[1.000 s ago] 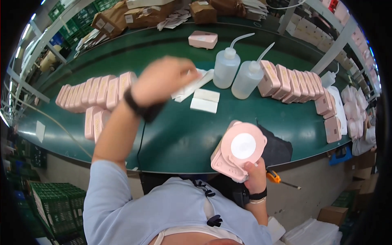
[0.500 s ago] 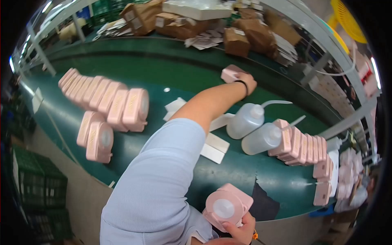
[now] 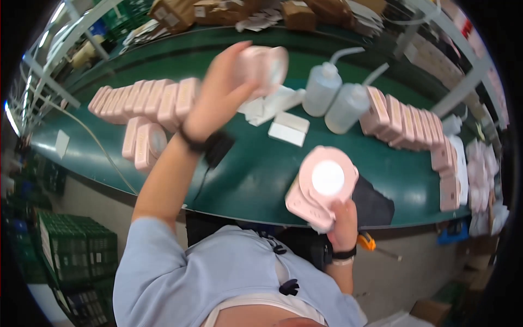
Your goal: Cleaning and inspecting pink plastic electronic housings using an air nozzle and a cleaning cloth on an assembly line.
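Observation:
My right hand (image 3: 345,226) grips a pink device (image 3: 305,199) low over the near edge of the bench. Its round head holds a bright white disc, and small buttons mark its base. Raised above the far middle of the bench, my left hand (image 3: 220,90) is closed around another pink device (image 3: 267,68), smeared by motion. A strap with a black box and thin cord hangs at my left wrist. Below and right of the left hand lie crumpled white wipes (image 3: 267,106) and small white blocks (image 3: 289,129).
Pink devices stand in a row (image 3: 144,101) on the left, with more in a right-hand row (image 3: 406,122). Two squeeze bottles (image 3: 322,90) with bent spouts stand mid-right. A black cloth (image 3: 373,201) lies by the front edge. Green crates (image 3: 79,245) stand on the floor at left.
My left hand has come back leftward from the far belt with a pink device. My right hand has raised its device over the bench edge, and its disc now looks brighter. The view has shifted.

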Available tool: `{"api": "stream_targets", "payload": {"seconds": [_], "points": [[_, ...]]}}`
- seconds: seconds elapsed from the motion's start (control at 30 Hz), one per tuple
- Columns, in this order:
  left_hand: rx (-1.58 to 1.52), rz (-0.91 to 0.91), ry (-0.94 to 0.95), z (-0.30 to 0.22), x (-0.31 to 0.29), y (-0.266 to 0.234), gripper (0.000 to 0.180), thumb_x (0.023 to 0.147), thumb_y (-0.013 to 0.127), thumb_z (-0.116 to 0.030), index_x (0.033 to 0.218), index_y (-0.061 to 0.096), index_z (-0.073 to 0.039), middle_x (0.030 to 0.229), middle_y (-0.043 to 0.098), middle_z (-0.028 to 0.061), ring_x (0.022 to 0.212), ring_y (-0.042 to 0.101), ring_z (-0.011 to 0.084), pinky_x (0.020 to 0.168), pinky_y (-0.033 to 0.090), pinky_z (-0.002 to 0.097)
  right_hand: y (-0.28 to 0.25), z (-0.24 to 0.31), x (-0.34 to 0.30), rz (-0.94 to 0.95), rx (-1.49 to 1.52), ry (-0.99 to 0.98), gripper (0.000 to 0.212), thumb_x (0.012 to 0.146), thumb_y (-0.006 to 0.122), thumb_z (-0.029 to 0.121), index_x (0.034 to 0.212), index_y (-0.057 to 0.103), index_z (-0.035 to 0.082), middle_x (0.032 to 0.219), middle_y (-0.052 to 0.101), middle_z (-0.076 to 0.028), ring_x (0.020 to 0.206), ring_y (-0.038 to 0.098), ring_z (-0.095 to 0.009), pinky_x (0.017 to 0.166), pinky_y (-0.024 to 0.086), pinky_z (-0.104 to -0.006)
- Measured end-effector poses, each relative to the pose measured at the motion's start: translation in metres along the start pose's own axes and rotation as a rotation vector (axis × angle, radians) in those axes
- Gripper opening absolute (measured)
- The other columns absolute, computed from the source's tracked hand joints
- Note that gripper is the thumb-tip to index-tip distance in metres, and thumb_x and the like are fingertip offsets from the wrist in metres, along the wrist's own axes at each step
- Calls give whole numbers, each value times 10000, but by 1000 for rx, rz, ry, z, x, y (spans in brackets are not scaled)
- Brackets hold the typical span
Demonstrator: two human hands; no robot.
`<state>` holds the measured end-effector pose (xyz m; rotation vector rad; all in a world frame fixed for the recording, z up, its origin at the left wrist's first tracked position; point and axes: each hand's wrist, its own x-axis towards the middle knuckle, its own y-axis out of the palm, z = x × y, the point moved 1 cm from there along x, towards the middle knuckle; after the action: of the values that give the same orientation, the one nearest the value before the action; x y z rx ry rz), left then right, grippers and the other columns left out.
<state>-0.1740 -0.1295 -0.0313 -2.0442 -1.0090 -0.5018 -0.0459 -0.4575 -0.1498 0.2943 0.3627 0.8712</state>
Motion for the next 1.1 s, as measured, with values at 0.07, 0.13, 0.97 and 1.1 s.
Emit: {"api": "stream_targets", "payload": {"seconds": [0.07, 0.13, 0.97, 1.1], "points": [[-76, -31, -98, -24, -68, -16, 651, 827, 667, -56, 1421, 407, 0, 1396, 473, 186, 1305, 464, 310, 1091, 368, 383, 4, -3, 2, -5, 72, 13, 394, 953, 577, 163, 1272, 529, -64, 1176, 637, -131, 1042, 637, -184, 898, 521, -317], [34, 5, -119, -27, -130, -29, 665, 844, 667, -36, 1443, 379, -10, 1451, 421, 193, 1348, 424, 312, 1113, 339, 392, 9, -6, -1, 35, 183, 57, 419, 960, 627, 196, 1275, 555, -71, 1165, 658, -111, 1021, 633, -153, 915, 504, -299], [-1054, 201, -620, -63, -197, 4, 662, 955, 621, -368, 1459, 352, -34, 1438, 450, 179, 1281, 518, 289, 1063, 427, 415, 70, 18, -20, 261, -312, -74, 405, 930, 679, 212, 1222, 578, -50, 1022, 696, -83, 852, 661, -132, 748, 544, -270], [-1279, 283, -829, -46, -194, 44, 701, 973, 568, -485, 1474, 347, -47, 1414, 499, 162, 1257, 550, 256, 1043, 462, 394, 87, 28, -28, 329, -631, -87, 434, 885, 699, 191, 1229, 553, -31, 1109, 643, -78, 966, 609, -123, 847, 500, -275]]}}
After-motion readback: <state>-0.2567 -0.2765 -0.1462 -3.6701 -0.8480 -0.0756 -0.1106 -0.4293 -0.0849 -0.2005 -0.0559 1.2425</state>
